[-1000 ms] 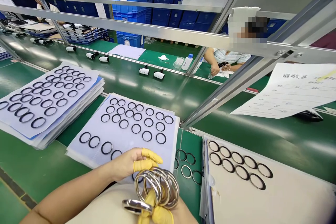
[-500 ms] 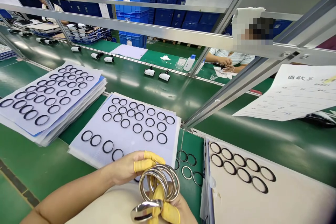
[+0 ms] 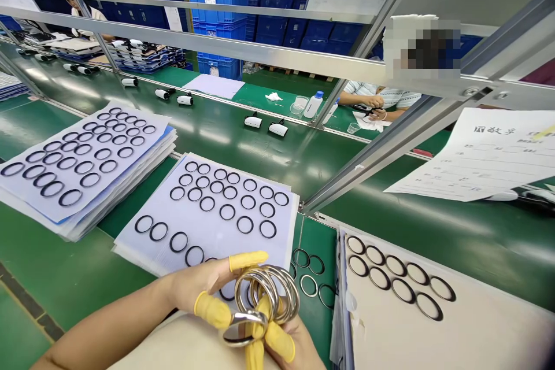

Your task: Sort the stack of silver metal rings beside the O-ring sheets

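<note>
My right hand (image 3: 288, 341), with yellow finger cots, holds several shiny metal rings (image 3: 271, 295) in a loose bunch. One ring (image 3: 245, 328) sits tilted at the lower left of the bunch, near my right fingertips. My left hand (image 3: 206, 286), also in yellow finger cots, is open just left of the rings. Its index finger stretches over the top of the bunch. The left thumb tip lies close by the tilted ring; whether they touch I cannot tell. Behind my hands lies a white sheet stack (image 3: 208, 191) bearing rows of dark-edged rings (image 3: 245, 224).
Another sheet stack (image 3: 150, 170) with many rings stands at left. Loose rings (image 3: 309, 285) lie on the green table at centre right, beside a beige board (image 3: 433, 335) with two rows of rings. Metal frame bars (image 3: 364, 150) cross ahead. Beyond the conveyor, a person's hands (image 3: 375, 107) work.
My left thumb and index finger have spread apart and drawn away from the top of the ring bunch. The tilted ring has shifted slightly up and right. White parts on the conveyor have moved right.
</note>
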Action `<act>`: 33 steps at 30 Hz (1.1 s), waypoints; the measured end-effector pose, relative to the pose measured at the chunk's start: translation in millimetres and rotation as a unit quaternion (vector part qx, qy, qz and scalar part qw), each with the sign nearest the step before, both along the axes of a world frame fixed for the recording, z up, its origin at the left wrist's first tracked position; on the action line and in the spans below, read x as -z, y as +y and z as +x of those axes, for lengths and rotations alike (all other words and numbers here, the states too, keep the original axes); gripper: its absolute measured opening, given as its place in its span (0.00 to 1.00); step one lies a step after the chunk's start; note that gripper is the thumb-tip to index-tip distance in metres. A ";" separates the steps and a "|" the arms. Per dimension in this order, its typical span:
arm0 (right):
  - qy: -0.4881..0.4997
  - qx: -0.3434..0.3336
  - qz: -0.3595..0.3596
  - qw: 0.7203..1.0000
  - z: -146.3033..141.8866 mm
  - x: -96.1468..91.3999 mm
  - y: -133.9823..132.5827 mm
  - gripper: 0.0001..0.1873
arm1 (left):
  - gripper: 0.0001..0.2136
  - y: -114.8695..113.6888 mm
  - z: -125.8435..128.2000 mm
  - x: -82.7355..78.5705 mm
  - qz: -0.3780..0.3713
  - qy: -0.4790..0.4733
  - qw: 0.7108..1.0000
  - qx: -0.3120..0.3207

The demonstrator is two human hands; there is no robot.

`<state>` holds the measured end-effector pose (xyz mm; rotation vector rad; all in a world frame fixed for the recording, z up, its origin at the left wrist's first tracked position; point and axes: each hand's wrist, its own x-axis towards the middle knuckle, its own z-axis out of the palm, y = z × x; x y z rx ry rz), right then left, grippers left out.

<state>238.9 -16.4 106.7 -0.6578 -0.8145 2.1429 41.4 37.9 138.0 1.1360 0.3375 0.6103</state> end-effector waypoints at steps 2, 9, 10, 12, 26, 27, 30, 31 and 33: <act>-0.016 -0.006 0.023 1.000 0.6 -3.7 1.7 0.14 | 0.43 3.1 -4.4 -5.7 0.042 0.009 0.999 0.015; -0.048 0.006 0.086 0.995 -3.2 -9.7 4.2 0.14 | 0.37 3.2 -8.8 -23.3 0.163 0.172 0.971 -0.017; -0.048 0.005 0.099 0.994 -4.0 -8.6 4.4 0.14 | 0.34 2.8 -6.9 -24.1 0.177 0.202 0.962 -0.039; -0.029 -0.017 0.112 0.993 -5.1 -5.3 3.8 0.14 | 0.29 3.1 -1.1 -25.5 0.206 0.242 0.945 -0.074; -0.111 -0.064 0.134 0.983 -2.5 -22.5 9.2 0.18 | 0.08 20.9 15.7 -42.9 0.391 0.315 0.846 -0.181; -0.089 -0.067 0.123 0.986 -4.3 -22.7 11.5 0.19 | 0.09 22.7 16.4 -40.1 0.375 0.324 0.851 -0.177; -0.016 -0.078 0.058 0.995 -8.9 -19.0 13.2 0.23 | 0.11 24.2 17.8 -33.1 0.335 0.333 0.864 -0.175; -0.002 -0.077 0.045 0.996 -9.9 -17.2 12.1 0.23 | 0.12 23.2 17.7 -32.4 0.335 0.330 0.864 -0.177; 0.000 -0.073 0.051 0.996 -10.9 -14.5 8.6 0.21 | 0.12 20.0 17.1 -33.5 0.355 0.317 0.862 -0.174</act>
